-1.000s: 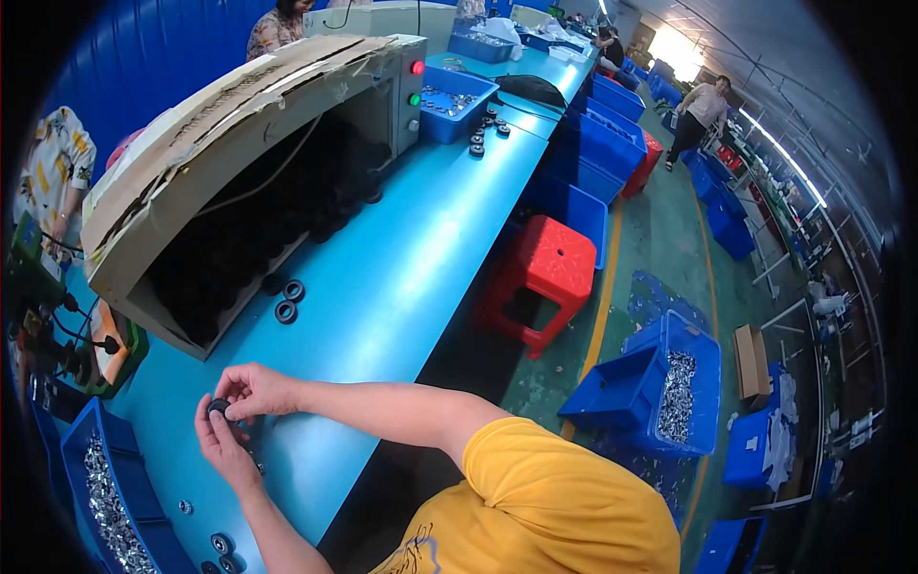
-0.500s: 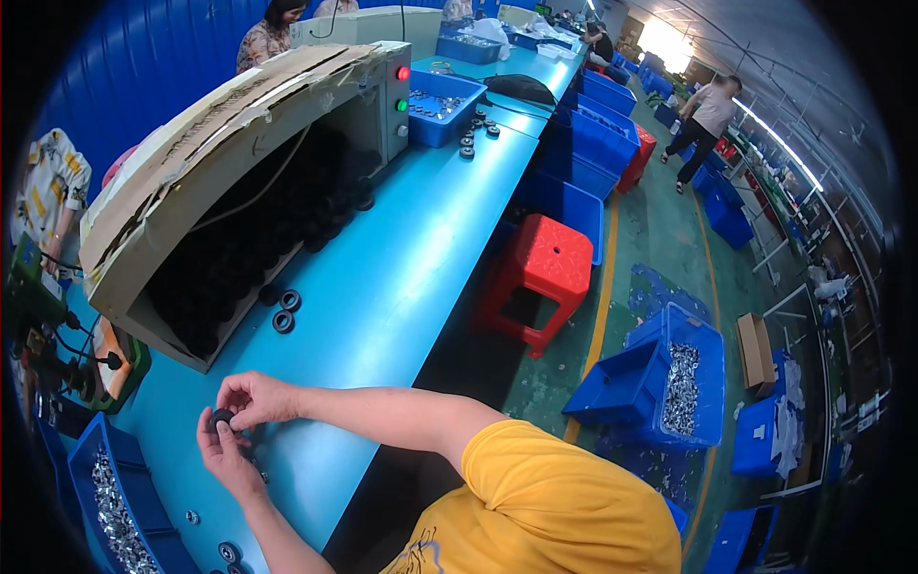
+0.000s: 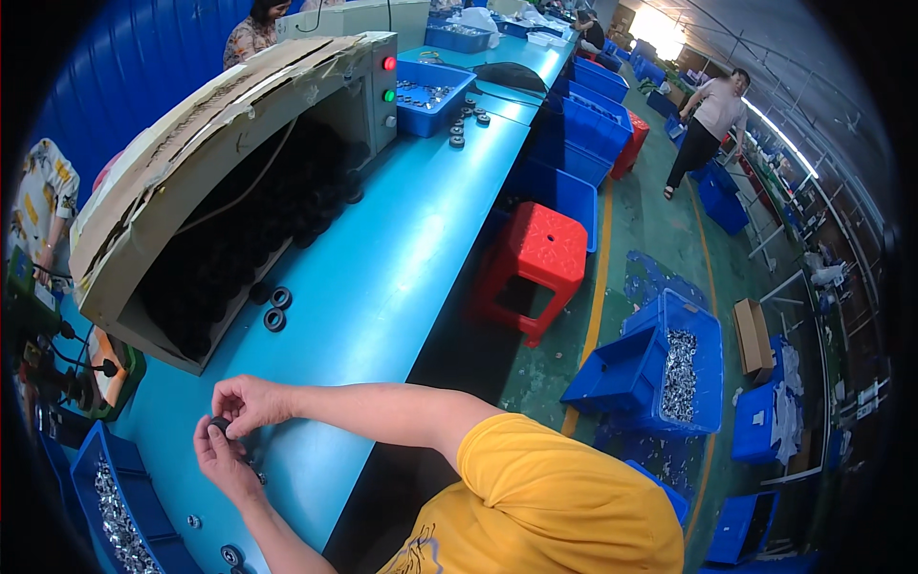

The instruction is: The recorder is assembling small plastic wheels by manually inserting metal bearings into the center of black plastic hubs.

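Over the blue-green tabletop (image 3: pixel 373 316) my two hands meet around one small black ring-shaped part (image 3: pixel 220 424). My left hand (image 3: pixel 228 463) grips it from below, thumb against its face. Fingers of my right hand (image 3: pixel 251 404) are closed on its upper side. Small parts, partly hidden, lie on the table just beside my left wrist. Two more black rings (image 3: pixel 275 308) rest in front of the cardboard-topped box (image 3: pixel 124 215), whose dark opening holds a heap of black parts (image 3: pixel 239 253).
Left of my hands is a blue bin (image 3: pixel 143 478) of shiny metal pieces. A black ring (image 3: pixel 230 554) lies at the near table edge. Red stools (image 3: pixel 545 239) and blue crates (image 3: pixel 684 383) stand right of the table. A person (image 3: pixel 712 120) is in the aisle.
Both hands keep their hold on the black ring with little movement. The view has shifted slightly. The person in the aisle has come nearer and changed stance.
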Tool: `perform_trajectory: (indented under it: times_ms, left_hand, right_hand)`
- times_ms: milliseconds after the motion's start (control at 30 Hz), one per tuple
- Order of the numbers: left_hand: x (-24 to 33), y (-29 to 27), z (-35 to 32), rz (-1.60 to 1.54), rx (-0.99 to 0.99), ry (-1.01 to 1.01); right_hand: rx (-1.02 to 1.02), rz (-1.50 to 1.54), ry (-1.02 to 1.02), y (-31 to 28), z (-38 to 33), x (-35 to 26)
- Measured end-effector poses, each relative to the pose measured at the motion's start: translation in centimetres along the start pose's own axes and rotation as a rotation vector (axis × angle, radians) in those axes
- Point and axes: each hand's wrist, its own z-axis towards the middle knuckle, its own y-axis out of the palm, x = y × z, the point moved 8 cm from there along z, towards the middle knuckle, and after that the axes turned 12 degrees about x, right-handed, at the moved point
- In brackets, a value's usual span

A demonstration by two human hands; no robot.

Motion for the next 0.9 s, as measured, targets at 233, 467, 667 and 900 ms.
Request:
perform_trajectory:
  times_ms: [233, 467, 667, 900]
  left_hand:
    - [-0.3, -0.1, 0.2, -0.060, -0.034, -0.028]
    - [-0.6, 0.1, 0.3, -0.080, -0.072, -0.057]
    - [0.8, 1.2, -0.6, -0.102, -0.067, -0.034]
    - [0.3, 0.4, 0.0, 0.025, -0.051, 0.068]
  right_hand:
    - [-0.019, 0.053, 0.042, 0.2, -0.6, -1.1]
    - [-0.039, 0.091, 0.011, 0.0, 0.0, 0.0]
    - [0.005, 0.104, 0.000, -0.3, -0.2, -1.0]
    - [0.008, 0.085, 0.016, -0.3, 0.0, -0.6]
